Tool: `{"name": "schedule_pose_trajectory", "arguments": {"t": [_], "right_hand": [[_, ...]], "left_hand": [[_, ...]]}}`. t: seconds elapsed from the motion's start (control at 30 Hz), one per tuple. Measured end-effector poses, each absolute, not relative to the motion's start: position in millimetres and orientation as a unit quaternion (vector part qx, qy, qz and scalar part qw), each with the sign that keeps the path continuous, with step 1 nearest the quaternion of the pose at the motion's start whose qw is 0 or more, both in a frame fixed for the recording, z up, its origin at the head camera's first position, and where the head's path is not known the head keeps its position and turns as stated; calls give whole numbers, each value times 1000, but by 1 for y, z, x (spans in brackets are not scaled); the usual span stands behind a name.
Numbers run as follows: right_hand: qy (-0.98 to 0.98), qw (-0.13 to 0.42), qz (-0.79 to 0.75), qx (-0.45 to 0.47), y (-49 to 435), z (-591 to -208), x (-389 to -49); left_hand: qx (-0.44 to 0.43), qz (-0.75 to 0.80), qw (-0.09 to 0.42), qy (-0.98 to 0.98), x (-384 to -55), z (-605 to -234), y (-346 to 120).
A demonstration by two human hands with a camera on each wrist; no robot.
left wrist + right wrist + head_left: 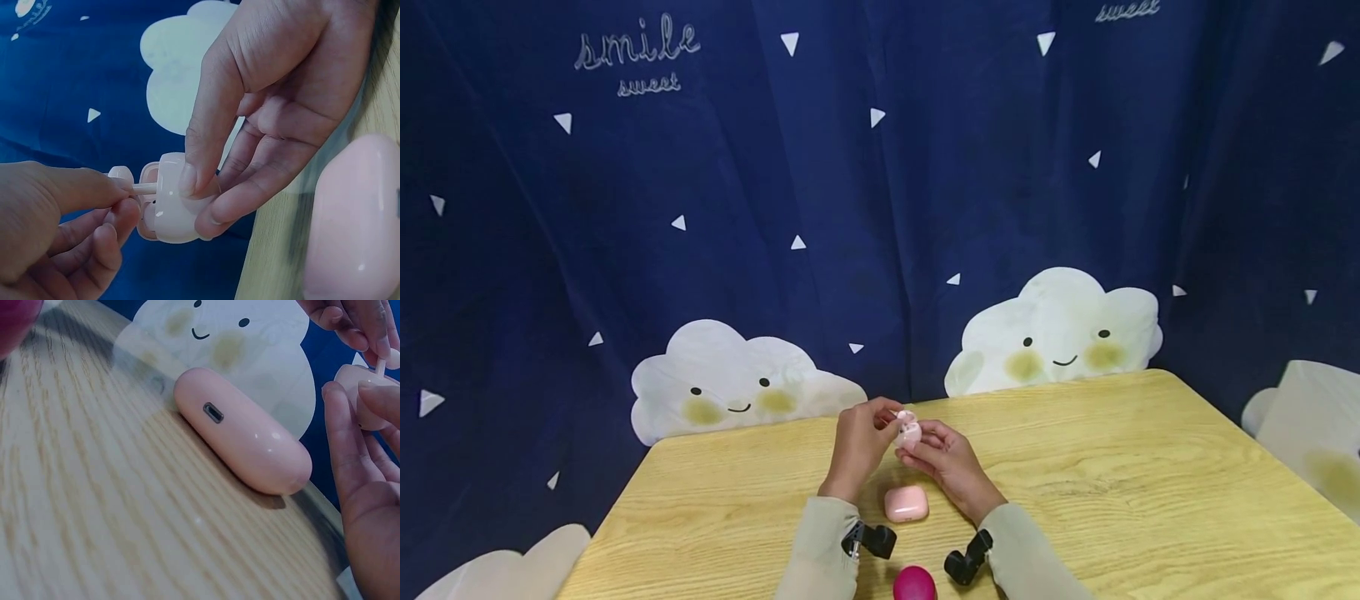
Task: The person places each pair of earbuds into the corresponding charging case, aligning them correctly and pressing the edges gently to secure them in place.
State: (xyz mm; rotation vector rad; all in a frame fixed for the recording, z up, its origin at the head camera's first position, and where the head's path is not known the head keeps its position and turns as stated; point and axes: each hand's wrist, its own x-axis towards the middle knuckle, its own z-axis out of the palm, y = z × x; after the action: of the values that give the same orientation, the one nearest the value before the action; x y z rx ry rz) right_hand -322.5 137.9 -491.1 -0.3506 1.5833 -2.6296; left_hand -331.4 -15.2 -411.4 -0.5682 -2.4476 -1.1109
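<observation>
My right hand (951, 467) grips a small pale pink earbud case (178, 200), thumb on one side and fingers round the other. The lid stands open toward my left hand (857, 446). Between thumb and forefinger, that left hand pinches a pale pink earbud (145, 188) by its head, the stem pointing at the case's opening. Part of another earbud shows inside the case in the left wrist view. Both hands are raised over the far part of the table. Nearer on the wood lies a second, closed pink earbud case (906, 504), its charging port (214, 412) facing the right wrist camera.
A round magenta object (914, 583) sits at the near edge of the head view, between the forearms. The light wooden table (1112, 483) reaches back to a dark blue curtain (880, 192) with printed clouds. Each wrist carries a black camera mount (967, 558).
</observation>
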Motion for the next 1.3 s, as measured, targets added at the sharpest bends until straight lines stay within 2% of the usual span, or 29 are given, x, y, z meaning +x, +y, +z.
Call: {"name": "schedule_pose_trajectory", "arguments": {"t": [1.3], "right_hand": [[510, 28, -853, -108, 138, -493, -324]], "left_hand": [[-201, -383, 205, -878, -334, -416, -14]]}}
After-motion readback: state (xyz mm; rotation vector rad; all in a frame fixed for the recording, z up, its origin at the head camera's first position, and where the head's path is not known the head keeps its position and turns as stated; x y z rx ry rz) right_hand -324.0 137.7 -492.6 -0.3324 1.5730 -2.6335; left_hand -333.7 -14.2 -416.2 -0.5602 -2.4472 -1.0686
